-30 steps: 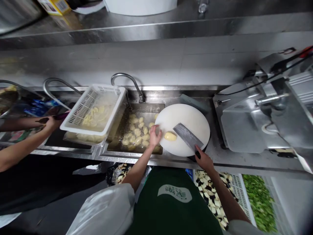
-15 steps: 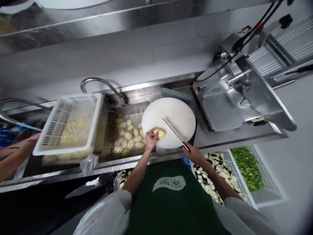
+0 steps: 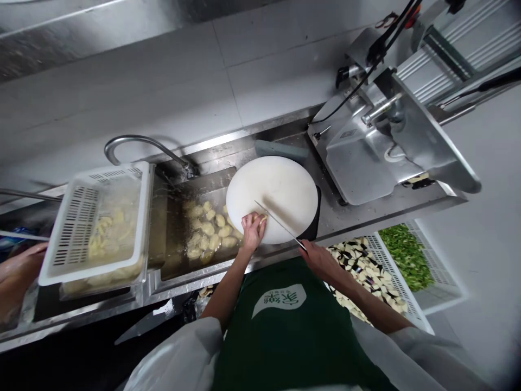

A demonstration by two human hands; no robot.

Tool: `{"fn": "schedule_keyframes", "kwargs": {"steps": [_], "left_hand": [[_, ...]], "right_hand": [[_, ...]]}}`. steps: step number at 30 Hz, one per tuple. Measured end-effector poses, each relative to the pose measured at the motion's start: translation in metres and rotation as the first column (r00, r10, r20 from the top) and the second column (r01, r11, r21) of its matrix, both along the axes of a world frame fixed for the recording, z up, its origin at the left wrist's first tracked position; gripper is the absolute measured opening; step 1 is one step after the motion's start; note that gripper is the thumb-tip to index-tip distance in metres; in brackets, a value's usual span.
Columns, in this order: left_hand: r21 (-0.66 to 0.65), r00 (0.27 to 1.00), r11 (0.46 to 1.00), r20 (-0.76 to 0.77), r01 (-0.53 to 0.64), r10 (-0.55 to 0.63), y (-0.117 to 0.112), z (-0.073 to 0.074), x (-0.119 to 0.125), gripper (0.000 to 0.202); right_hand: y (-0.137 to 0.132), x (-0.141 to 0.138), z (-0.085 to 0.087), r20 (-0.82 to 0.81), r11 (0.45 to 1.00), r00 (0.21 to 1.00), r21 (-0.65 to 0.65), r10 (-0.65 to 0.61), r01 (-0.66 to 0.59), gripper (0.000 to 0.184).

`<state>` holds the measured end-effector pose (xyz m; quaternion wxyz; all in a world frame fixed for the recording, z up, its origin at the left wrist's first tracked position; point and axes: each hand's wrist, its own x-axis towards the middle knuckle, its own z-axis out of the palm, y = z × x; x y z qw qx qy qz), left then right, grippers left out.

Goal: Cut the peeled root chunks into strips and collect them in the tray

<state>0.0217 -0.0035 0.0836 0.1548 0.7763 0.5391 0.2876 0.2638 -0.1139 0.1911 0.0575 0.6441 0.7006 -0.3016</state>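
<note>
On the left front part of a round white cutting board [image 3: 280,187], my left hand [image 3: 253,231] is closed over a peeled potato [image 3: 264,218], which mostly disappears under the fingers. My right hand [image 3: 319,258] grips a knife [image 3: 280,224] by its handle. The blade reaches leftward over the board, its edge right beside the potato; whether it has cut in, I cannot tell. Several more peeled potatoes [image 3: 209,228] lie in water in the sink left of the board.
A white basket [image 3: 140,217] of pale cut pieces stands left of the sink, near another person's hand [image 3: 24,271]. A faucet [image 3: 150,141] arches behind. On the right is a metal slicer [image 3: 362,163]. Below sit crates of diced eggplant [image 3: 366,271] and chopped greens [image 3: 407,255].
The knife has come left and down to the potato, away from the board's middle. My left fingers now cover more of the potato. The camera view has shifted slightly.
</note>
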Motion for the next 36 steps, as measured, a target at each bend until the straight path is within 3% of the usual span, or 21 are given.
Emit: {"fn": "schedule_keyframes", "kwargs": {"steps": [5,13,21,24,28,30,32,36], "left_hand": [[-0.015,1.000,1.000,-0.027,-0.002,0.002,0.000,0.001,0.000,0.022],[-0.025,0.999,1.000,-0.028,0.017,-0.018,0.000,0.004,-0.002,0.023],[-0.085,0.999,0.996,0.012,0.031,-0.030,0.001,0.006,-0.005,0.026],[-0.127,0.995,0.988,-0.022,0.092,-0.096,0.006,0.012,-0.018,0.030],[-0.184,0.978,0.962,-0.022,0.201,-0.208,0.012,0.017,-0.031,0.044],[-0.197,0.987,0.967,0.037,0.161,-0.156,0.011,0.014,-0.030,0.043],[-0.224,0.991,0.973,0.129,0.050,-0.021,0.007,0.008,-0.023,0.041],[-0.345,0.927,0.932,0.300,-0.112,0.222,-0.004,-0.003,-0.008,0.041]], "right_hand": [[-0.015,-0.002,0.014,0.052,0.998,0.997,0.014,0.062,-0.063,0.031],[-0.013,0.004,0.026,0.030,0.996,0.996,0.015,0.089,-0.089,0.032],[0.022,-0.002,-0.012,-0.109,0.996,0.993,-0.073,0.040,-0.048,0.030],[0.030,0.002,-0.024,-0.150,0.996,0.989,-0.091,0.005,-0.018,0.027],[0.026,0.018,-0.027,-0.212,0.997,0.975,-0.047,-0.062,0.054,0.028],[0.022,0.023,-0.026,-0.201,0.995,0.974,-0.042,-0.100,0.094,0.029],[0.018,0.023,-0.023,-0.190,0.993,0.975,-0.046,-0.116,0.110,0.029],[0.013,0.012,-0.022,-0.206,0.995,0.974,-0.043,-0.095,0.088,0.028]]}}
